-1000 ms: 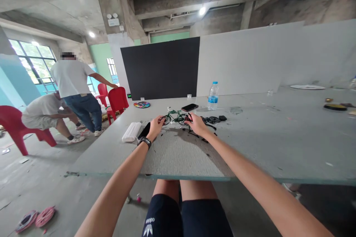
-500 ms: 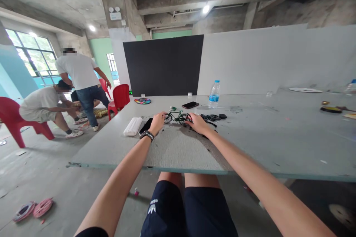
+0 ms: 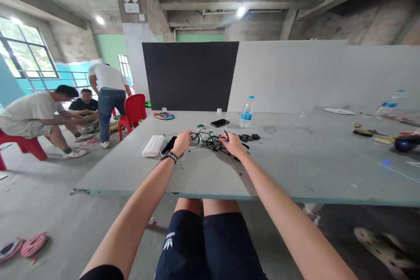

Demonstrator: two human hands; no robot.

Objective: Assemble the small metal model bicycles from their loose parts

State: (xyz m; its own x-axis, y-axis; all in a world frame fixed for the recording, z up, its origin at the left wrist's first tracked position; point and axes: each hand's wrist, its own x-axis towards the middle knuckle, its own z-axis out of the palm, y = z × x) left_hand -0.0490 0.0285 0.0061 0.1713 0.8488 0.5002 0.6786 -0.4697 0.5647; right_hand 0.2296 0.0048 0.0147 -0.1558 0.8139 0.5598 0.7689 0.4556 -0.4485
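Note:
A small dark green model bicycle (image 3: 206, 140) stands upright on the grey table. My left hand (image 3: 183, 142) is closed at its left wheel, thumb and fingers pinching the tyre's edge. By the right wheel, my right hand (image 3: 232, 144) is closed on a thin dark stick-like tool (image 3: 226, 134), whose tip points up; its exact kind is too small to make out. Just behind the bicycle sits a small green piece (image 3: 201, 127). Dark slender parts (image 3: 226, 153) lie under and beside my right hand, partly hidden by it.
Left of my hands lie a white box-shaped case (image 3: 153, 146) and a dark phone (image 3: 168, 145). Farther back are another phone (image 3: 220, 123), a water bottle (image 3: 247, 112), a coloured disc (image 3: 163, 116) and a black cable (image 3: 249, 137). Several people (image 3: 108, 81) are at the left, beyond the table.
The camera view has shifted, so the table things appear a little farther left. Both hands stay at the bicycle; the thin dark tool now shows above my right fingers. The standing person bends forward.

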